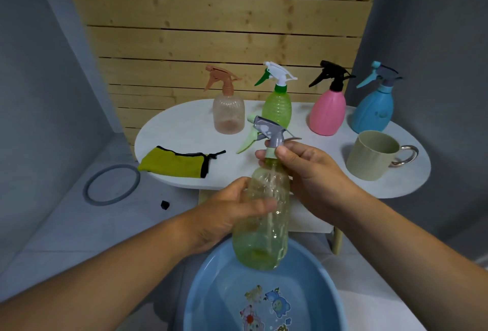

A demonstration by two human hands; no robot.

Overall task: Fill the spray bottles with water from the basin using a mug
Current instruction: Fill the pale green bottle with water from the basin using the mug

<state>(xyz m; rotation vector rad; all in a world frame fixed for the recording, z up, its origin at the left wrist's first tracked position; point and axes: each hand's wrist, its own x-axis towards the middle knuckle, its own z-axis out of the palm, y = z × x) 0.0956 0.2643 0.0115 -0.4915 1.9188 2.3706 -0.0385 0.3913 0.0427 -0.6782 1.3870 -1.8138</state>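
Spray bottle (264,238): my L hand (227,214) wraps body, R hand (314,172) pinches collar (271,153). I'd twist w/ R only, bottle upright.

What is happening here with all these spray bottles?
A person holds a clear greenish spray bottle above the blue basin. The left hand grips its body, and the right hand pinches the collar just under the spray head, which is on the bottle. The beige mug stands untouched on the white table, near the peach bottle, green bottle, pink bottle and blue bottle.
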